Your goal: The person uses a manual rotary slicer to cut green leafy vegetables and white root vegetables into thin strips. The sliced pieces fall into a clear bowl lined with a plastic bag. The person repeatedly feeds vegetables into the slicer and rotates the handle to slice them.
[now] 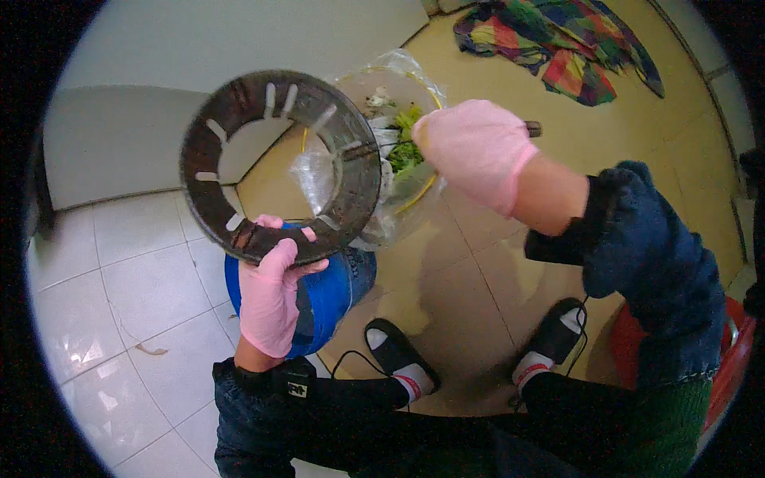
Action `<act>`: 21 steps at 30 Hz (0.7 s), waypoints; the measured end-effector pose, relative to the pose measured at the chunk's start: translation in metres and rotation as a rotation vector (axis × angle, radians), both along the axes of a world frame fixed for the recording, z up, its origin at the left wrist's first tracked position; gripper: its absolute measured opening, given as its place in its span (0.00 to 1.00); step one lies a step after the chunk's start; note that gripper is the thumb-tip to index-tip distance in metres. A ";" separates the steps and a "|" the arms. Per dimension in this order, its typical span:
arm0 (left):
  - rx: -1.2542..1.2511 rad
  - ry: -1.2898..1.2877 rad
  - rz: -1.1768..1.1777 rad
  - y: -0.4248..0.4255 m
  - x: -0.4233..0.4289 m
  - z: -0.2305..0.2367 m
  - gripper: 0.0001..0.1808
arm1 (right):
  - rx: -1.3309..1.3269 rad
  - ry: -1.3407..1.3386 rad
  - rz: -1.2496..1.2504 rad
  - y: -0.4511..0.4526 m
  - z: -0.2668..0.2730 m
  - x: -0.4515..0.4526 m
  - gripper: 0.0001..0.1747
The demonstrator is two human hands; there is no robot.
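My left hand [272, 299], in a pink glove, grips the lower rim of a dark, slotted metal ring [206, 149]. The ring is grimy and tilted up, with a wide round opening. My right hand [478, 152], gloved in pink too, is closed around a tool whose brown handle end [534, 128] sticks out behind the fist. From the front of that fist a thin dark shaft [389, 144] reaches to the ring's right side and appears to touch it. The fist hides most of the tool, so its exact kind cannot be told.
Behind the ring stands a yellow-rimmed bin [433, 89] lined with clear plastic, holding green vegetable scraps [406, 152]. A blue container [329, 305] is below my left hand. A plaid cloth [574, 54] lies on the tiled floor. At right is a red plastic stool [732, 352].
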State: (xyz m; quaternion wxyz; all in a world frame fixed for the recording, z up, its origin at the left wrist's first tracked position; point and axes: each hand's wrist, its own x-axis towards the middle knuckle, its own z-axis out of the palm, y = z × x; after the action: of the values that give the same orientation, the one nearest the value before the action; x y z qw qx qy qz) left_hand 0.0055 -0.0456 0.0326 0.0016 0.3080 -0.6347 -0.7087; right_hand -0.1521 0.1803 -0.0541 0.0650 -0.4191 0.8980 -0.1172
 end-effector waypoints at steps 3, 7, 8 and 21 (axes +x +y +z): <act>-0.142 0.092 -0.033 0.003 0.003 0.012 0.17 | -0.247 0.125 -0.017 0.009 -0.001 0.008 0.06; -0.166 0.025 -0.054 0.004 0.005 0.017 0.17 | -0.193 0.207 0.057 0.011 -0.011 0.022 0.15; -0.175 -0.001 -0.070 0.004 0.005 0.016 0.17 | -0.189 0.236 0.073 0.011 -0.014 0.023 0.15; -0.250 0.014 -0.171 0.008 0.017 0.008 0.19 | -0.155 0.211 0.075 -0.015 -0.020 0.025 0.09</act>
State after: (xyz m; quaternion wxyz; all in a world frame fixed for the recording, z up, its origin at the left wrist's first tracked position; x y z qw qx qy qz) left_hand 0.0227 -0.0379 0.0409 -0.0158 0.2452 -0.7420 -0.6238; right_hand -0.1273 0.1653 -0.0743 -0.0581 -0.4662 0.8718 -0.1389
